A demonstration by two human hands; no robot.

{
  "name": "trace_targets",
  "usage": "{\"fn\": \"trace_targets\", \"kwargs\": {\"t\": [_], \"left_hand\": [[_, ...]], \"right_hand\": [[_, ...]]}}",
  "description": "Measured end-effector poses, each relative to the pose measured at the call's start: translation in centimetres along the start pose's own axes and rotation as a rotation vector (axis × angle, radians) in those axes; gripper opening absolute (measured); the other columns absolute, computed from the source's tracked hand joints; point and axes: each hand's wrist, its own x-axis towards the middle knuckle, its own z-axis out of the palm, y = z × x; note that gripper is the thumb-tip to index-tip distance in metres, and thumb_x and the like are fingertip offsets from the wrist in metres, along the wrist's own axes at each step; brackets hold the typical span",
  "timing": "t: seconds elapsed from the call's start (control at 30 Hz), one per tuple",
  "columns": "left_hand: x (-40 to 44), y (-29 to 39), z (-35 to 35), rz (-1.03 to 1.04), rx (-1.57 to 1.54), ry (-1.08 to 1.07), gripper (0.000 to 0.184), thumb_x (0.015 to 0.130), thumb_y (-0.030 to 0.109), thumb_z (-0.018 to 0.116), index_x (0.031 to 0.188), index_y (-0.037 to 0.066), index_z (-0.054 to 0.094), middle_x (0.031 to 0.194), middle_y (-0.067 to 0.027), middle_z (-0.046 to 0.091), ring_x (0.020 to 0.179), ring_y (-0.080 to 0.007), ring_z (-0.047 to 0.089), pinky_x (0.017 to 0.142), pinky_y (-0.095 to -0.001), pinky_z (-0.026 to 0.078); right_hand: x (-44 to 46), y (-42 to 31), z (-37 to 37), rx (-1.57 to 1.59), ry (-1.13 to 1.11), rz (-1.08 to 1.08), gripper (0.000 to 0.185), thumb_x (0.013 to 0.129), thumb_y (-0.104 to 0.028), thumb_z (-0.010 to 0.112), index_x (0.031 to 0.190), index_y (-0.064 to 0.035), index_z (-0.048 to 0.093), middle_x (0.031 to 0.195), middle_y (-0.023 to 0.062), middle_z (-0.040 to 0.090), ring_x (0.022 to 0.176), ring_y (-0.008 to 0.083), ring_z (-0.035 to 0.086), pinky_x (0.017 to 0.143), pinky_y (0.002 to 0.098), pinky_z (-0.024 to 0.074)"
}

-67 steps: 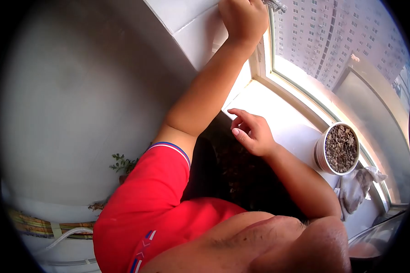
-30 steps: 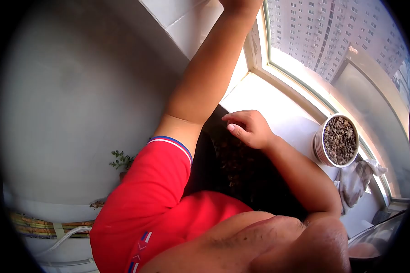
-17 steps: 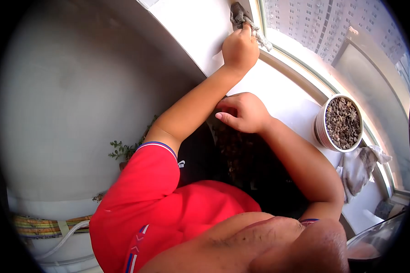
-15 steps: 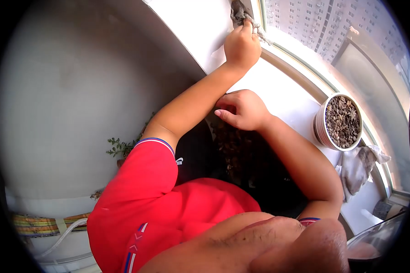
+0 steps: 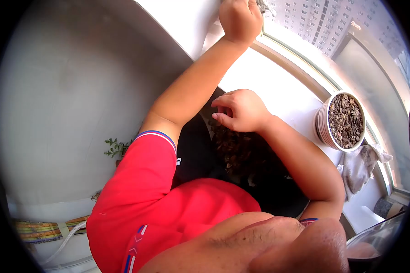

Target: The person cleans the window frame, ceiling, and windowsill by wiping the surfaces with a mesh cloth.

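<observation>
My left hand (image 5: 240, 20) is at the top edge of the view, by the corner of the window frame. Its fingers are closed on a grey knitted cloth (image 5: 263, 6), of which only a small piece shows beside the knuckles. My right hand (image 5: 242, 110) hangs over the inner edge of the white windowsill (image 5: 278, 88). Its fingers are loosely curled, with a gap between them and the thumb and nothing visible inside. Right of it, a ribbed white pot (image 5: 325, 125) filled with dry soil and bits of plant stands against the window frame.
A stained whitish rag (image 5: 357, 170) lies on the sill below the pot. Under my right hand is a dark leafy plant (image 5: 234, 148). A small green plant (image 5: 117, 148) is by the grey wall (image 5: 77, 100). Beyond the glass rise tall buildings (image 5: 305, 20).
My left hand has moved up and slightly left along the window frame with the cloth, now mostly out of view. My right hand has barely shifted.
</observation>
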Motion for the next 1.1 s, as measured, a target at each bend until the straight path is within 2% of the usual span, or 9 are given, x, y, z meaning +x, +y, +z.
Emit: {"fn": "trace_targets", "kwargs": {"t": [0.33,0.43,0.47,0.63,0.7,0.77,1.0,1.03,1.1], "left_hand": [[3.3,-1.3,0.3,-0.069,0.046,-0.041,0.010,0.090,0.001,0.063,0.091,-0.003,0.072,0.065,-0.0183,0.064,0.057,-0.0334,0.063,0.052,-0.0391,0.045],[5.8,1.4,-0.7,-0.042,-0.038,0.182,0.016,0.094,0.005,0.059,0.085,-0.005,0.067,0.076,-0.0282,0.066,0.072,-0.0474,0.065,0.065,-0.0510,0.051],[2.8,0.5,-1.1,-0.143,-0.048,0.012,0.010,0.090,0.000,0.062,0.092,-0.004,0.071,0.066,-0.0183,0.065,0.056,-0.0329,0.063,0.052,-0.0377,0.045],[1.7,0.6,0.1,0.005,-0.040,0.103,0.008,0.092,0.001,0.063,0.091,-0.004,0.070,0.061,-0.0173,0.058,0.054,-0.0348,0.058,0.050,-0.0396,0.042],[3.9,1.9,-1.5,-0.091,-0.034,0.038,0.020,0.095,0.006,0.060,0.080,-0.007,0.063,0.077,-0.0286,0.066,0.075,-0.0478,0.066,0.065,-0.0513,0.051],[1.0,-1.0,-0.7,-0.100,-0.020,-0.040,0.008,0.092,0.001,0.064,0.091,-0.004,0.070,0.060,-0.0170,0.056,0.053,-0.0355,0.057,0.049,-0.0409,0.041],[4.0,-0.8,-1.2,-0.086,-0.018,-0.051,0.015,0.093,0.002,0.063,0.102,-0.004,0.074,0.064,-0.0160,0.064,0.053,-0.0282,0.062,0.050,-0.0346,0.045],[6.7,1.7,-1.6,-0.149,-0.110,0.103,0.019,0.095,0.006,0.060,0.081,-0.006,0.064,0.075,-0.0276,0.065,0.072,-0.0461,0.066,0.062,-0.0500,0.050],[4.6,0.9,-0.6,-0.037,-0.096,0.197,0.019,0.096,0.005,0.060,0.080,-0.004,0.064,0.073,-0.0267,0.065,0.069,-0.0433,0.067,0.060,-0.0481,0.050]], "right_hand": [[0.3,0.7,-0.4,0.056,0.011,-0.008,0.027,0.085,-0.024,0.073,0.104,-0.0056,0.075,0.080,0.0070,0.073,0.066,0.0240,0.068,0.064,0.0386,0.0539],[0.1,0.6,-0.6,0.069,0.020,-0.022,0.027,0.085,-0.024,0.073,0.105,-0.0055,0.075,0.080,0.0065,0.073,0.066,0.0240,0.068,0.064,0.0385,0.0537],[0.0,0.5,-0.8,0.066,0.002,-0.019,0.027,0.085,-0.024,0.072,0.105,-0.0056,0.075,0.080,0.0066,0.073,0.066,0.0241,0.069,0.064,0.0384,0.0536],[0.6,0.8,-1.1,0.065,0.020,-0.032,0.027,0.086,-0.024,0.072,0.105,-0.0047,0.075,0.080,0.0077,0.073,0.068,0.0254,0.069,0.065,0.0387,0.0540],[0.6,0.6,-0.7,0.121,0.019,-0.009,0.027,0.086,-0.023,0.072,0.105,-0.0049,0.075,0.080,0.0080,0.073,0.068,0.0263,0.069,0.066,0.0388,0.0544],[0.4,0.7,-0.6,0.106,0.011,-0.013,0.027,0.086,-0.024,0.072,0.104,-0.0050,0.075,0.079,0.0078,0.073,0.068,0.0269,0.069,0.066,0.0388,0.0544],[0.6,0.2,-0.9,0.141,-0.003,0.075,0.030,0.086,-0.030,0.070,0.102,-0.0068,0.076,0.081,0.0080,0.074,0.075,0.0296,0.071,0.071,0.0427,0.0555],[0.7,0.3,-0.8,0.137,-0.012,0.062,0.030,0.085,-0.030,0.070,0.103,-0.0067,0.076,0.080,0.0079,0.074,0.074,0.0296,0.071,0.071,0.0427,0.0555],[0.2,0.2,-0.8,0.111,-0.021,0.045,0.031,0.085,-0.030,0.070,0.104,-0.0066,0.076,0.080,0.0077,0.074,0.074,0.0295,0.071,0.071,0.0428,0.0553]]}}
